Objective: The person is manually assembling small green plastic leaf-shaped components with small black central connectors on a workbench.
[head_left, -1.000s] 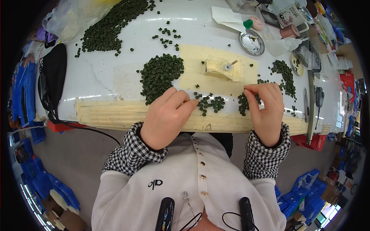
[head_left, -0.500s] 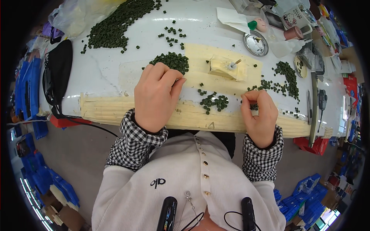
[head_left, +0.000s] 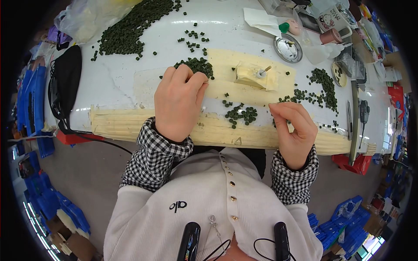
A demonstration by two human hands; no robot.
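My left hand (head_left: 177, 103) is closed in a pinch beside a small pile of dark green pellet-like pieces (head_left: 198, 65). Its fingertips are too small to show what they hold, if anything. Thumb and index finger of my right hand (head_left: 297, 130) come together near more green pieces (head_left: 286, 100); whatever lies between them cannot be made out. Between the hands, several loose green pieces (head_left: 241, 115) are scattered near the table's front edge. Behind them a block wrapped in cream tape (head_left: 254, 77), with a thin pin standing up from it, sits on a cream taped strip (head_left: 222, 61).
A large heap of green pieces (head_left: 126, 32) lies far left, beside a clear plastic bag (head_left: 89, 21). Another group of pieces (head_left: 324, 85) spreads at the right. A round metal lid (head_left: 288, 48), a pink thread spool (head_left: 331, 36) and tweezers (head_left: 349, 119) lie on the right side.
My left hand has shifted slightly right. My right hand has turned a little, its index finger now straighter and its fingertips slightly farther left and away from me.
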